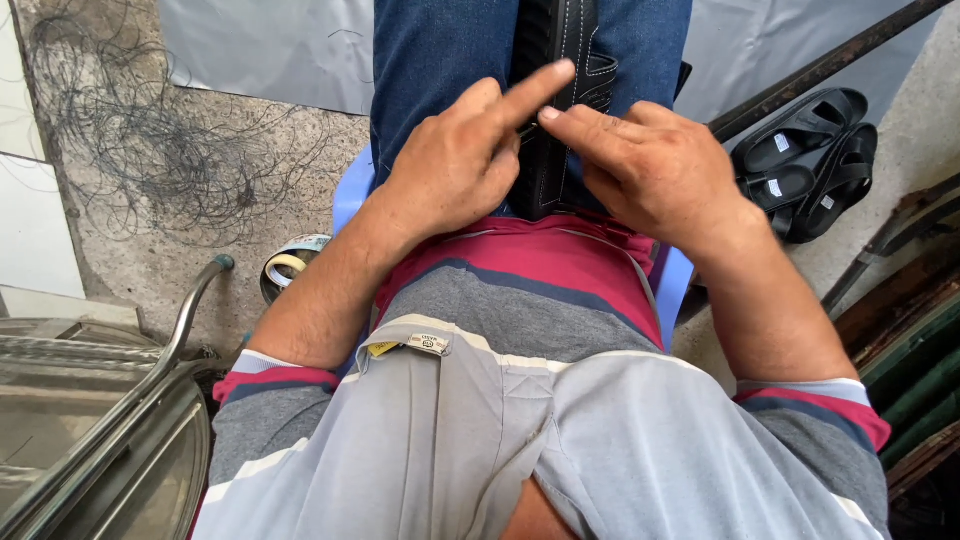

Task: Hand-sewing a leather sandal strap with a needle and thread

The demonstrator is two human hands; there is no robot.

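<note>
Black stitched leather piece (560, 60) clamped between knees: looks stiff, light, not fragile. Left hand (455, 165) and right hand (645, 165) rest on it, index fingertips pressed on edge, nothing pinched. Best hold probably at stitched edge.

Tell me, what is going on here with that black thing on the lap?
A person sits on a blue plastic stool with a black stitched leather piece held between the knees of their blue jeans. The left hand rests on it with the forefinger stretched out; the right hand meets it at the fingertips over the leather. A pair of black sandals lies on the floor to the right, and a tangle of thin wire to the left.
</note>
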